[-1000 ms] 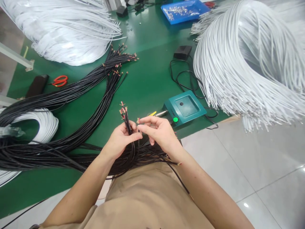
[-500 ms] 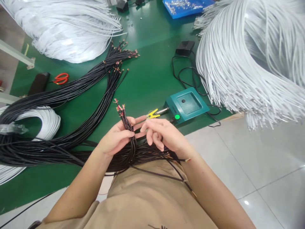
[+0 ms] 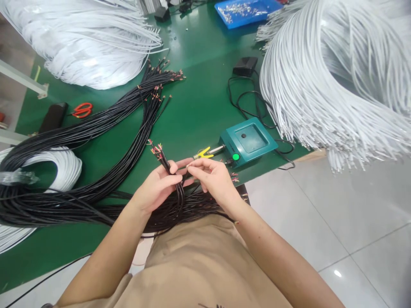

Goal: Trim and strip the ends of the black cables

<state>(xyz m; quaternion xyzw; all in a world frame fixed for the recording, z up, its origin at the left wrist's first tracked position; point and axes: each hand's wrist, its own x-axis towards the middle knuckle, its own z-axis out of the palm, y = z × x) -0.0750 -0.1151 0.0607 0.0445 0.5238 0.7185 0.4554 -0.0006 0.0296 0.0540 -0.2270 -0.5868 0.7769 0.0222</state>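
My left hand (image 3: 162, 182) is closed around a bunch of black cables (image 3: 164, 162), thumb laid across them. Their stripped ends, with red and pale inner wires, stick up past my fingers. My right hand (image 3: 210, 175) pinches the tip of a single black cable (image 3: 185, 176) between thumb and forefinger, close to my left fingertips. Just beyond the pinch is a yellow clip (image 3: 204, 153) on the metal shaft of a small teal machine (image 3: 247, 141) with a lit green button. More black cables (image 3: 195, 205) lie across my lap under both hands.
Black cable bundles (image 3: 128, 100) curve along the table's left side, near red-handled scissors (image 3: 82, 110) and a white coil (image 3: 69, 167). Large white cable heaps stand at the back left (image 3: 96, 47) and right (image 3: 295, 85). A blue tray (image 3: 244, 13) holds small metal parts.
My right hand has shifted slightly left and up, and its loosely curled fingers have closed into a pinch on a cable tip. My left hand still holds the bunch, now tilted further left.
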